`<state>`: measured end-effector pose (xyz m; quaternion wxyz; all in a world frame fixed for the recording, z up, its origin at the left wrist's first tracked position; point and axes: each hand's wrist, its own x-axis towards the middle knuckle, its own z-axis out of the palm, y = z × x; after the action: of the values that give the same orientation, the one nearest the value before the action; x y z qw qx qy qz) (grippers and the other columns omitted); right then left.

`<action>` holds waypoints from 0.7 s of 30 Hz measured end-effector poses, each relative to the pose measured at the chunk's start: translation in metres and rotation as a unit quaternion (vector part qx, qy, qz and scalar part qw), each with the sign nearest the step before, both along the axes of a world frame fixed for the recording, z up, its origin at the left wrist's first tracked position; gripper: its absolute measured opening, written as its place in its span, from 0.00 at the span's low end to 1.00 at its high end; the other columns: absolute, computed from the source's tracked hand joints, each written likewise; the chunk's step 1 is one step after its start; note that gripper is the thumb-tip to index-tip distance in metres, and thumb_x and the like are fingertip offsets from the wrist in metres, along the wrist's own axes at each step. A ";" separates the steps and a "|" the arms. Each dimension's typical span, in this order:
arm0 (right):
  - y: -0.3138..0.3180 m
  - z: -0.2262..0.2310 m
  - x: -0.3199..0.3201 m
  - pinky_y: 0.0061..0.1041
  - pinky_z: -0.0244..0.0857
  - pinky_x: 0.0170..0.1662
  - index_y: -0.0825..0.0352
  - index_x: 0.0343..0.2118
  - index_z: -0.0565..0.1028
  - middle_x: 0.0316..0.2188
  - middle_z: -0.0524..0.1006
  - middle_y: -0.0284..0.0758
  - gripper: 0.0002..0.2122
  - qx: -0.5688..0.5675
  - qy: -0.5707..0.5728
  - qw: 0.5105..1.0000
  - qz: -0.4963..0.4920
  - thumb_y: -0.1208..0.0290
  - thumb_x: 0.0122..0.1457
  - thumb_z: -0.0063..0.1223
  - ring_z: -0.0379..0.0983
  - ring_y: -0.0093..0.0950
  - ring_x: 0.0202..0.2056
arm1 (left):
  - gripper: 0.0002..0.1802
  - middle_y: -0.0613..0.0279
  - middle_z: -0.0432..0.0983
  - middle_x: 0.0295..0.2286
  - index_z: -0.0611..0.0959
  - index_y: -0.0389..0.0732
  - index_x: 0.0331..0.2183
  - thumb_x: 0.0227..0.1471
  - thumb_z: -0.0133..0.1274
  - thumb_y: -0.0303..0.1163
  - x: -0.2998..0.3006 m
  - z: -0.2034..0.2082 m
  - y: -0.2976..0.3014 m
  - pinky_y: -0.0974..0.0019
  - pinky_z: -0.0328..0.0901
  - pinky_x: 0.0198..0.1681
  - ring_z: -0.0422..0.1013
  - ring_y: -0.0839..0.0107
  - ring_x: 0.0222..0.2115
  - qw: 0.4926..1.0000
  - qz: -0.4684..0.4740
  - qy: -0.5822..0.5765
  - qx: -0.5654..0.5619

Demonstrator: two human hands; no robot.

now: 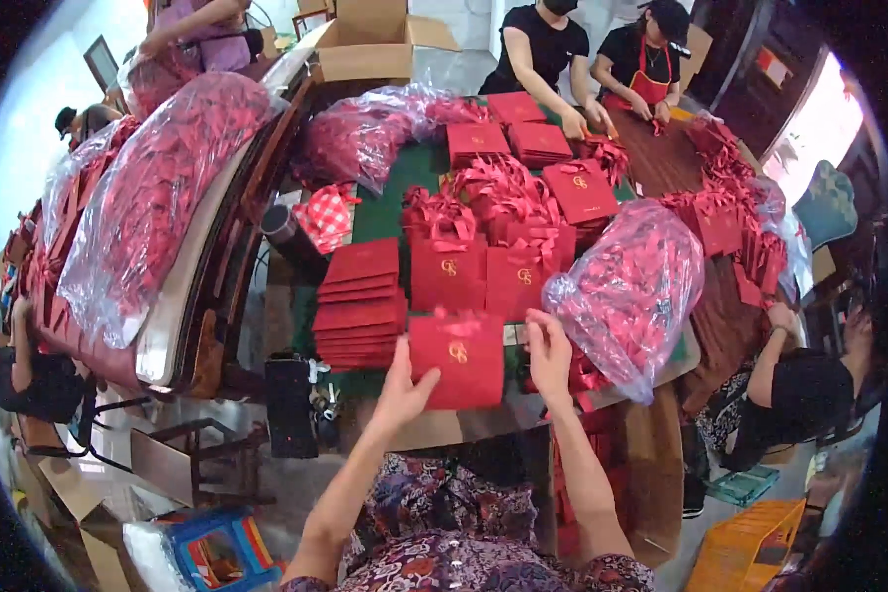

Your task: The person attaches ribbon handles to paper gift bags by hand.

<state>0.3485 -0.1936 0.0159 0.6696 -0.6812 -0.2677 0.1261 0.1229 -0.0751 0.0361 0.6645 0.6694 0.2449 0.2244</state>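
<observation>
In the head view, a clear plastic sack (647,367) bulges with red ribboned pieces (633,286); a cardboard box (658,474) below holds red items (612,449). Over the table's (464,426) near edge, the left hand (403,393) grips a flat, gold-marked red bag (464,380); the right hand (551,357), fingers loosely parted, is near.

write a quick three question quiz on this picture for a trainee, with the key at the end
1. Which hand holds the red bag nearest the person's body?
2. True or false: the right hand is apart from that bag.
3. Where is the bulging clear plastic sack in the picture, relative to the held bag?
A) to its left
B) to its right
C) directly beneath it

Key:
1. The left hand
2. True
3. B
</observation>
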 end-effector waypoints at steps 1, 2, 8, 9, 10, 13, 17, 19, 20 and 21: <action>-0.002 0.005 -0.006 0.21 0.67 0.43 0.71 0.48 0.74 0.39 0.76 0.36 0.11 -0.033 -0.057 0.998 0.007 0.73 0.66 0.48 0.73 0.22 0.40 | 0.38 0.48 0.66 0.54 0.56 0.32 0.61 0.53 0.55 0.23 0.004 -0.011 0.015 0.63 0.57 0.60 0.64 0.65 0.55 0.996 0.042 -0.040 0.061; -0.008 0.011 -0.012 0.20 0.67 0.41 0.71 0.46 0.74 0.37 0.75 0.35 0.10 -0.036 -0.068 0.997 0.014 0.73 0.66 0.48 0.72 0.21 0.38 | 0.38 0.46 0.67 0.54 0.56 0.32 0.61 0.53 0.55 0.23 0.013 -0.003 0.024 0.62 0.58 0.59 0.65 0.63 0.54 0.991 0.080 -0.037 0.103; -0.054 0.009 -0.056 0.20 0.62 0.29 0.67 0.40 0.77 0.30 0.74 0.35 0.06 -0.121 -0.164 0.979 0.012 0.78 0.60 0.53 0.68 0.23 0.26 | 0.41 0.41 0.67 0.53 0.50 0.34 0.63 0.53 0.52 0.20 0.086 0.046 0.082 0.59 0.58 0.59 0.66 0.54 0.55 0.972 0.102 0.058 0.201; -0.062 0.007 -0.066 0.21 0.62 0.29 0.67 0.40 0.77 0.31 0.74 0.35 0.06 -0.131 -0.152 0.979 0.028 0.79 0.60 0.53 0.68 0.23 0.26 | 0.42 0.40 0.68 0.52 0.50 0.36 0.63 0.53 0.53 0.20 0.094 0.038 0.089 0.58 0.60 0.58 0.67 0.51 0.54 0.969 0.103 0.064 0.217; -0.070 0.004 -0.076 0.21 0.63 0.29 0.66 0.40 0.77 0.31 0.74 0.36 0.07 -0.142 -0.141 0.979 0.044 0.79 0.59 0.53 0.69 0.23 0.26 | 0.41 0.33 0.71 0.47 0.49 0.38 0.61 0.52 0.52 0.20 0.100 0.021 0.095 0.49 0.64 0.52 0.69 0.38 0.49 0.957 0.105 0.068 0.260; -0.093 -0.009 -0.095 0.22 0.65 0.29 0.67 0.40 0.77 0.33 0.75 0.36 0.08 -0.143 -0.115 0.981 0.062 0.82 0.59 0.52 0.71 0.26 0.27 | 0.44 0.31 0.60 0.55 0.47 0.33 0.63 0.49 0.52 0.17 0.113 -0.002 0.095 0.52 0.59 0.57 0.63 0.40 0.55 0.939 0.140 0.048 0.311; -0.108 -0.015 -0.098 0.25 0.67 0.32 0.67 0.39 0.76 0.34 0.75 0.38 0.07 -0.169 -0.114 0.979 0.016 0.82 0.58 0.52 0.73 0.30 0.30 | 0.50 0.29 0.51 0.56 0.45 0.30 0.64 0.45 0.55 0.16 0.125 -0.010 0.083 0.49 0.52 0.62 0.55 0.36 0.56 0.905 0.194 0.125 0.358; -0.105 -0.018 -0.089 0.29 0.69 0.35 0.67 0.37 0.76 0.34 0.75 0.40 0.07 -0.176 -0.183 0.967 -0.024 0.82 0.56 0.53 0.74 0.36 0.31 | 0.52 0.30 0.47 0.58 0.46 0.30 0.64 0.43 0.58 0.16 0.126 -0.019 0.083 0.46 0.50 0.63 0.50 0.35 0.58 0.868 0.197 0.118 0.441; -0.102 -0.015 -0.082 0.33 0.68 0.37 0.67 0.37 0.76 0.35 0.74 0.40 0.07 -0.167 -0.208 0.963 -0.033 0.82 0.55 0.55 0.72 0.40 0.33 | 0.52 0.30 0.47 0.58 0.46 0.30 0.64 0.43 0.58 0.16 0.126 -0.021 0.081 0.46 0.50 0.63 0.50 0.35 0.58 0.868 0.195 0.119 0.441; -0.097 -0.010 -0.077 0.34 0.68 0.37 0.66 0.37 0.76 0.35 0.74 0.39 0.08 -0.169 -0.251 0.952 -0.051 0.82 0.54 0.56 0.72 0.40 0.34 | 0.53 0.30 0.46 0.59 0.46 0.30 0.64 0.42 0.59 0.17 0.127 -0.024 0.079 0.45 0.49 0.63 0.50 0.35 0.59 0.858 0.189 0.151 0.453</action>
<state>0.2719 -0.2907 0.0057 0.4613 -0.8067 -0.3673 -0.0401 0.2496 0.0037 0.0124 0.1873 0.8630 0.3355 0.3280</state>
